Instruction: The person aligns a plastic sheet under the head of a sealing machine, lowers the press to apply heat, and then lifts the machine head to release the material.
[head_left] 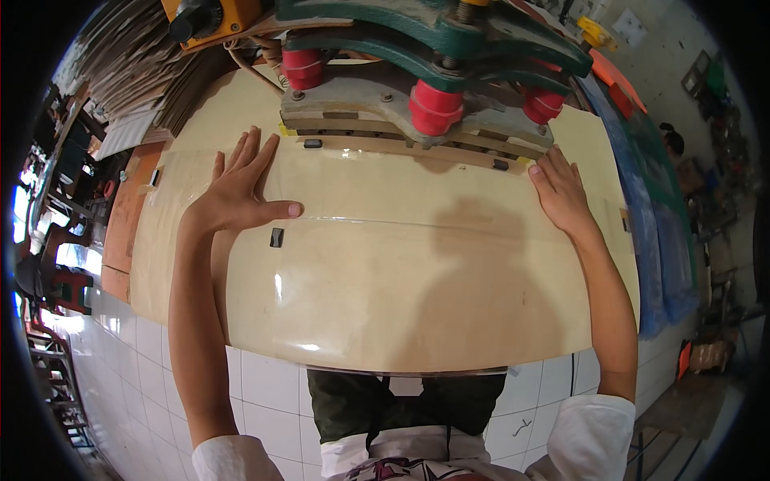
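Note:
My left hand (239,188) lies palm down with fingers spread on the left side of a cream-coloured table top (385,305). What looks like clear, glossy plastic film (377,218) lies across that surface, with a shiny line running from side to side. My right hand (559,188) rests at the right, its fingers stretched out beside the end of a grey metal bar (353,108). This bar hangs under a dark green machine frame (513,48) with red cylindrical knobs (437,108). Neither hand visibly grips anything.
Small black blocks sit on the table: one (277,237) by my left thumb, another (313,143) and a third (500,165) along the bar. Stacked flat sheets (144,72) stand far left. Blue plastic film (662,256) hangs at the right edge. An orange box (216,20) is top left.

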`<state>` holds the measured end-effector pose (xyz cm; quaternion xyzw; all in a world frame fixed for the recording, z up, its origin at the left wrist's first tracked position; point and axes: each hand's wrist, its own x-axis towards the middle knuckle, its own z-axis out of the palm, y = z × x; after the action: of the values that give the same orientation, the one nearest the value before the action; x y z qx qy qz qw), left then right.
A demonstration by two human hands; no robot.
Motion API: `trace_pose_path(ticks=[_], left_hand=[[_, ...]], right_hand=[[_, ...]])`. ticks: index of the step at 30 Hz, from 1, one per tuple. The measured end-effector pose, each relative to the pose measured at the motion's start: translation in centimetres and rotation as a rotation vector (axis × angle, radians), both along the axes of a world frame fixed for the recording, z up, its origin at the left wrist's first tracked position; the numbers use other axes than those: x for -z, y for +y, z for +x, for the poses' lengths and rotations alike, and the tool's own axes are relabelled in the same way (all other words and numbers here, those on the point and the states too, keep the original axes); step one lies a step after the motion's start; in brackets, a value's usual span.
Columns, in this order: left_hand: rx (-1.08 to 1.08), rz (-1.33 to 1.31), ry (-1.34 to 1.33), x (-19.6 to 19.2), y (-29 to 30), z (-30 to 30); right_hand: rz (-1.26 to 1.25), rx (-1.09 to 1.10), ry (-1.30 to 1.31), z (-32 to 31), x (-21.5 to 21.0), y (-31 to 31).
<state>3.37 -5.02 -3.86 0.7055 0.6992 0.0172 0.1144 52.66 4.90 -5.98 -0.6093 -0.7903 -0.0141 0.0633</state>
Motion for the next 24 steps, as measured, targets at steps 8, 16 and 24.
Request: trace_pose_path(ticks=[8, 16, 24], left_hand=[[0.002, -0.005, -0.007, -0.34, -0.24, 0.11], [0.003, -0.002, -0.011, -0.2, -0.15, 0.04], [-0.01, -0.007, -0.032, -0.35, -0.35, 0.23]], right_hand=[[0.02, -0.009, 0.045, -0.59, -0.18, -0.12], [0.005, -0.008, 0.038, -0.36, -0.56, -0.21], [0.003, -0.011, 0.058, -0.16, -0.52, -0.28]])
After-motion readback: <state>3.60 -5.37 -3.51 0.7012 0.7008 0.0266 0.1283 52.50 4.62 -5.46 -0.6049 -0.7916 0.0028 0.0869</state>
